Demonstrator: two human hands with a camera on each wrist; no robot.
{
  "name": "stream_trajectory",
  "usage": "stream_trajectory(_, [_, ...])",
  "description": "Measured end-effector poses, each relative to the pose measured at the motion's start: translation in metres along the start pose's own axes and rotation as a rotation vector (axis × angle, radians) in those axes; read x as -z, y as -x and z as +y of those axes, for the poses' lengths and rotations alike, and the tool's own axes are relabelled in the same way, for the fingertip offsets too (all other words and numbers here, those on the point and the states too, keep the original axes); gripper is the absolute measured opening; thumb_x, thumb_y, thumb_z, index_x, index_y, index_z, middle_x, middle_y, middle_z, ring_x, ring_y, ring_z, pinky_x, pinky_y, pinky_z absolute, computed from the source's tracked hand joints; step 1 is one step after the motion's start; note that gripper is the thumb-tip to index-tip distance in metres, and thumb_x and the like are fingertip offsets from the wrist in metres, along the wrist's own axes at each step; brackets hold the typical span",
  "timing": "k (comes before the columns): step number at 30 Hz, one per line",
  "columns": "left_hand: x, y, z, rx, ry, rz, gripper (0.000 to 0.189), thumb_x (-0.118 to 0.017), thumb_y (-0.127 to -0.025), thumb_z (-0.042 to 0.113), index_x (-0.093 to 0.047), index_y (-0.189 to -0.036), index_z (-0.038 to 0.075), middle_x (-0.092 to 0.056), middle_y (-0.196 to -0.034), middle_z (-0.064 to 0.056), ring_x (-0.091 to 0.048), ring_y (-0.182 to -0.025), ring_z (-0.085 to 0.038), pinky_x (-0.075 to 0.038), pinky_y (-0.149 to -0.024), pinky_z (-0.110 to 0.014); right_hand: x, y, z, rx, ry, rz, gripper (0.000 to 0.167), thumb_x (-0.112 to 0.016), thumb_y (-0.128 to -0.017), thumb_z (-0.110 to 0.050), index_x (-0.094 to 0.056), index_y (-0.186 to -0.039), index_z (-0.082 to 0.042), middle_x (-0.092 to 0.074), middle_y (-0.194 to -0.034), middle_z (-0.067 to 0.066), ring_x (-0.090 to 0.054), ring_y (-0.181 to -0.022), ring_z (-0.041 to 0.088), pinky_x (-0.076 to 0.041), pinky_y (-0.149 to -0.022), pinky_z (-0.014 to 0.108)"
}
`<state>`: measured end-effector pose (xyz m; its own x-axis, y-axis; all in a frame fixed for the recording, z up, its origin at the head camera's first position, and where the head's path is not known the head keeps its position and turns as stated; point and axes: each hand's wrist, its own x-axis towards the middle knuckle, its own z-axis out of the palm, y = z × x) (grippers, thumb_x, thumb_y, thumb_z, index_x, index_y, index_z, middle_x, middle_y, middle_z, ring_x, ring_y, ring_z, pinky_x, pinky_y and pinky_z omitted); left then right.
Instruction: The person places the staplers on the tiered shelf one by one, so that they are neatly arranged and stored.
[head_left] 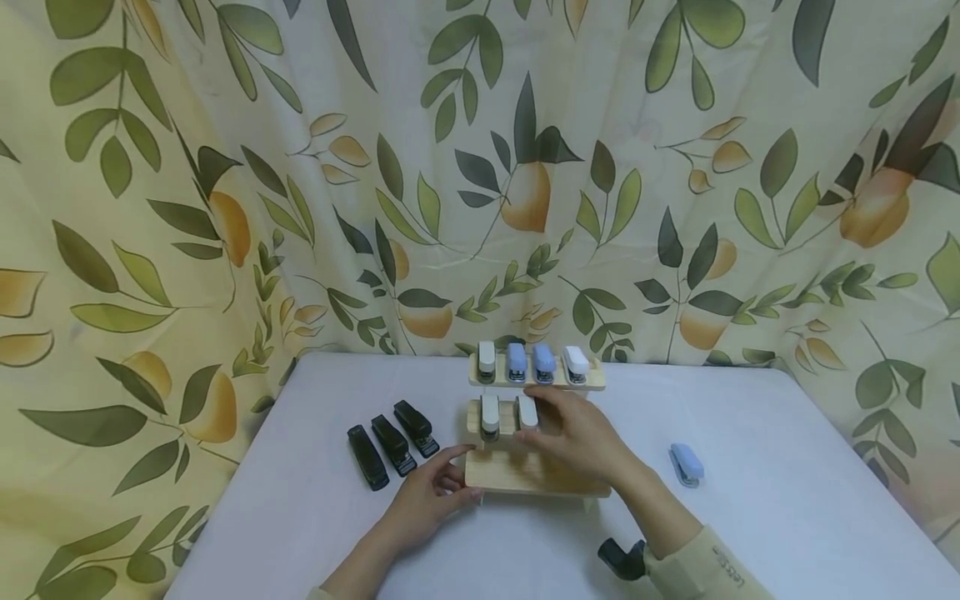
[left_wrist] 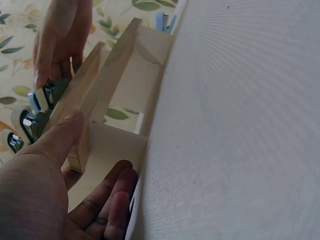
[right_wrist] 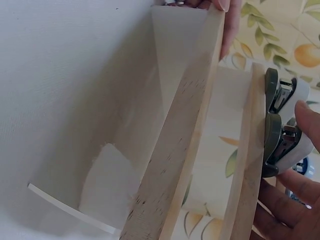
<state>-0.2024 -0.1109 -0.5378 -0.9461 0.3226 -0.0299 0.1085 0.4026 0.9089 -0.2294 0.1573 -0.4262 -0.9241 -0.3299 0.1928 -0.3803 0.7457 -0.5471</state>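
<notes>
A light wooden three-tier rack (head_left: pixel 525 475) stands on the table with small staplers on its upper tiers. My right hand (head_left: pixel 573 429) pinches a white-topped stapler (head_left: pixel 527 412) with a dark green base at the middle tier, thumb on one side and fingers on the other. Left of it on that tier sits a matching white stapler (head_left: pixel 490 414). My left hand (head_left: pixel 427 500) grips the left end of the bottom tier; in the left wrist view its thumb lies over the board (left_wrist: pixel 80 155). The top tier bears a grey-white stapler (head_left: pixel 487 360), two blue staplers (head_left: pixel 517 361) and a white stapler (head_left: pixel 576 363).
Three black staplers (head_left: pixel 393 443) lie in a slanted row left of the rack. A blue stapler (head_left: pixel 686 463) lies to the right. Beside my right cuff is a black curved object (head_left: pixel 622 558). A leaf-patterned curtain (head_left: pixel 480 200) hangs behind the white table (head_left: pixel 300 533).
</notes>
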Motion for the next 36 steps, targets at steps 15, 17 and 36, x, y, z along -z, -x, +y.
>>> stream_trajectory(15, [0.000, 0.000, 0.001, 0.000, -0.004, -0.007, 0.065, -0.080, -0.090, 0.045, -0.052, -0.148, 0.040, -0.071, -0.104, 0.007, -0.067, -0.098, -0.012, -0.050, -0.083, -0.035, 0.005, 0.004, 0.002, 0.015, -0.002, 0.021, 0.066, -0.082, -0.088, -0.040, -0.059, -0.144, -0.012, -0.059, -0.149, 0.013, -0.053, -0.140, 0.040, -0.041, -0.114, 0.059])
stream_trajectory(17, [0.001, -0.001, 0.001, -0.001, -0.005, -0.004, 0.064, -0.080, -0.090, 0.044, -0.052, -0.148, 0.040, -0.071, -0.104, 0.006, -0.067, -0.098, -0.012, -0.050, -0.084, -0.035, 0.007, 0.005, 0.003, 0.021, -0.010, 0.024, 0.066, -0.083, -0.088, -0.039, -0.059, -0.143, -0.012, -0.059, -0.148, 0.013, -0.053, -0.139, 0.039, -0.041, -0.115, 0.058])
stream_trajectory(36, [0.001, -0.001, 0.002, 0.008, -0.012, -0.007, 0.066, -0.079, -0.090, 0.045, -0.051, -0.150, 0.037, -0.071, -0.106, 0.007, -0.067, -0.099, -0.011, -0.049, -0.083, -0.035, 0.018, 0.014, 0.011, -0.008, -0.033, 0.013, 0.065, -0.082, -0.089, -0.042, -0.059, -0.143, -0.014, -0.061, -0.147, 0.010, -0.053, -0.140, 0.038, -0.040, -0.114, 0.061])
